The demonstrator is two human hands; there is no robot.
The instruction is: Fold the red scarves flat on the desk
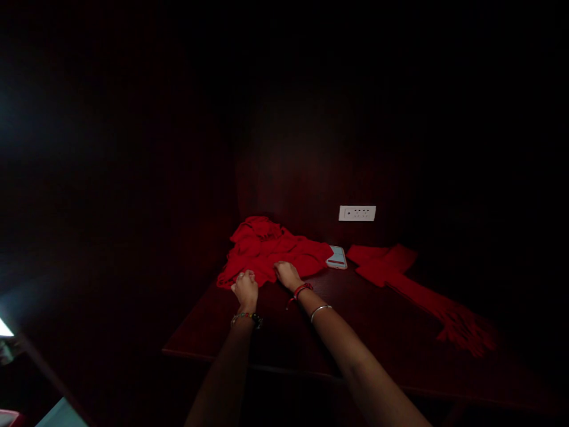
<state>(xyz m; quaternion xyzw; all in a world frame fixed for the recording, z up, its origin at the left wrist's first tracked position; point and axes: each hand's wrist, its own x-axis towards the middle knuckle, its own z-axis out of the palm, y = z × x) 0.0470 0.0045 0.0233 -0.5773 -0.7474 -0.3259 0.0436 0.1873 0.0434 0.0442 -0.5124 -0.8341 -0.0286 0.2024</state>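
A crumpled red cloth (275,249) lies heaped on the dark wooden desk top, against the back corner. At its near edge my left hand (246,289) is closed, fingers curled on the fabric. My right hand (288,275) pinches the same cloth a little further right; its fingertips are partly hidden. To the right lies a red fringed scarf (413,284), partly folded, with its tassels toward the front right. Between the two pieces a pale phone-like rectangle (338,257) rests flat, its left side overlapped by the red cloth.
A white socket plate (357,213) is fixed to the dark back wall. The desk top (320,332) ends at a front edge close to my forearms. A dark panel stands on the left. At the lower left, a light blue surface (62,415) shows beyond it.
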